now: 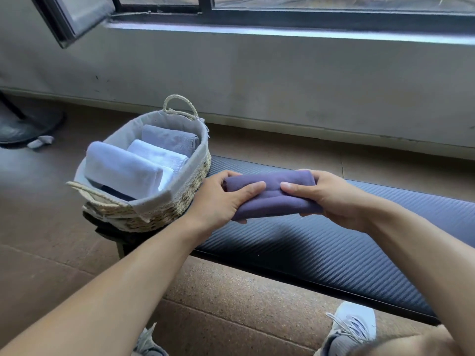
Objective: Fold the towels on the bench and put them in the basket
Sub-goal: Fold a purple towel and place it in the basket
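Observation:
A folded purple towel (272, 195) is held just above the dark bench (334, 242). My left hand (221, 199) grips its left end and my right hand (326, 196) grips its right end, thumbs lying on top. To the left, on the bench's end, stands a woven basket (180, 201) with a cloth lining and rope handles. Inside it lie a pale blue folded towel (120, 170), a white one (159, 154) and a grey-blue one (169, 138).
A grey wall with a window sill (282, 32) runs behind the bench. A fan base (28, 127) and a small crumpled cloth (41, 142) sit on the floor at the left. My shoes (352, 327) are on the brown floor below the bench.

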`<state>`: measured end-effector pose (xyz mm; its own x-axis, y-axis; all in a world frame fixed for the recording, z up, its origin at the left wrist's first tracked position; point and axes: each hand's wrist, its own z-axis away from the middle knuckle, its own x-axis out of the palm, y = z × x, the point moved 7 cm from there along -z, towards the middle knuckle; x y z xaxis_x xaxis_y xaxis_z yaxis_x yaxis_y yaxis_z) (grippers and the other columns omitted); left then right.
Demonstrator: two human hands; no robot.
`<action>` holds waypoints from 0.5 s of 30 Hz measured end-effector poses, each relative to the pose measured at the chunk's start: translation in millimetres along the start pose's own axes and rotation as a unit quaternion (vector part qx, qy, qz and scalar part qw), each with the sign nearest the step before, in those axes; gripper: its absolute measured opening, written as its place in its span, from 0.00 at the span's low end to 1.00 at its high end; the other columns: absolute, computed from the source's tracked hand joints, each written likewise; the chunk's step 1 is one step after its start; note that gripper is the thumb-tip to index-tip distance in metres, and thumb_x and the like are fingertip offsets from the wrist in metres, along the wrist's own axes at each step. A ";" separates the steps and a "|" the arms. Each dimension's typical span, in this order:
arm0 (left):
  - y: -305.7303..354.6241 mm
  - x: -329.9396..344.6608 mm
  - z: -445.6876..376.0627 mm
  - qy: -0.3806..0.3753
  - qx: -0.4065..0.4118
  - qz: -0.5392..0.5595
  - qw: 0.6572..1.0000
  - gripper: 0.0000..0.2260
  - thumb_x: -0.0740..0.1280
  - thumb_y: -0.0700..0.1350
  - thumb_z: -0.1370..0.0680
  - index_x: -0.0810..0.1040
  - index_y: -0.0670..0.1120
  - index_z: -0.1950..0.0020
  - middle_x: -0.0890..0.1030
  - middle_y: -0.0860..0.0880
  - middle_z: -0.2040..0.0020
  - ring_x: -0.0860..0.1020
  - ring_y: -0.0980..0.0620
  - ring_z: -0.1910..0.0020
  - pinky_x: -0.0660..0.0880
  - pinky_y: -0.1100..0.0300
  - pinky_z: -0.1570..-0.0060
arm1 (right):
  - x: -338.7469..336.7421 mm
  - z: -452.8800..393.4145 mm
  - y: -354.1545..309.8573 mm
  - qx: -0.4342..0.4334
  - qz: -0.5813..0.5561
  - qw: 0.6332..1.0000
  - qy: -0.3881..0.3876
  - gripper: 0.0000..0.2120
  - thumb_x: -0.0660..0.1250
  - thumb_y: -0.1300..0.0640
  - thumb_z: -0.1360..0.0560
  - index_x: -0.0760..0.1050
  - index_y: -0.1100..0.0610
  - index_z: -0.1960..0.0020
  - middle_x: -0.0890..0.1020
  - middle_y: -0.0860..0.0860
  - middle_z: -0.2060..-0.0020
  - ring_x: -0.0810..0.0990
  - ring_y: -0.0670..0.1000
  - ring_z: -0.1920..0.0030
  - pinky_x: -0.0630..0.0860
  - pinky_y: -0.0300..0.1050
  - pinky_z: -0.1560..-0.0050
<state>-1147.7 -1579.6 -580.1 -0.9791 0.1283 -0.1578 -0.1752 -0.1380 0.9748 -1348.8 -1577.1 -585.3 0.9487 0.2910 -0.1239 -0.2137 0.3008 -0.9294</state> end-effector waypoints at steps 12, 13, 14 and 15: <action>46.4 -84.1 19.2 0.045 0.109 -0.143 0.983 0.20 0.82 0.54 0.34 0.81 0.55 0.45 0.84 0.55 0.53 0.83 0.57 0.53 0.80 0.62 0.50 | 57.1 -17.0 -65.4 -0.137 0.125 0.981 -0.063 0.24 0.82 0.54 0.37 0.79 0.54 0.44 0.86 0.50 0.51 0.84 0.49 0.53 0.80 0.40 0.53; 45.8 -89.2 18.2 0.033 0.103 -0.141 0.984 0.21 0.82 0.54 0.34 0.81 0.55 0.44 0.84 0.55 0.53 0.83 0.59 0.53 0.79 0.64 0.51 | 67.0 -18.6 -72.8 -0.147 0.131 0.978 -0.068 0.23 0.80 0.53 0.36 0.79 0.52 0.42 0.86 0.49 0.49 0.85 0.49 0.51 0.81 0.40 0.51; 46.9 -93.4 17.9 0.029 0.100 -0.135 0.985 0.21 0.82 0.54 0.34 0.81 0.55 0.44 0.84 0.56 0.53 0.82 0.60 0.53 0.78 0.67 0.51 | 76.9 -20.2 -79.1 -0.155 0.128 0.977 -0.077 0.22 0.78 0.53 0.34 0.80 0.52 0.41 0.86 0.49 0.49 0.85 0.49 0.50 0.81 0.40 0.51; 47.5 -100.4 15.7 0.040 0.100 -0.127 0.986 0.21 0.81 0.54 0.33 0.81 0.55 0.43 0.83 0.56 0.52 0.82 0.61 0.53 0.78 0.68 0.51 | 85.5 -22.4 -83.8 -0.162 0.122 0.976 -0.084 0.20 0.77 0.54 0.32 0.80 0.53 0.41 0.87 0.49 0.50 0.85 0.47 0.50 0.80 0.38 0.52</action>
<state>-1056.1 -1583.6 -515.5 -0.9126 0.0549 -0.4052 -0.4000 0.0858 0.9125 -1244.5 -1597.8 -525.8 0.8212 0.4717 -0.3211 -0.3168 -0.0912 -0.9441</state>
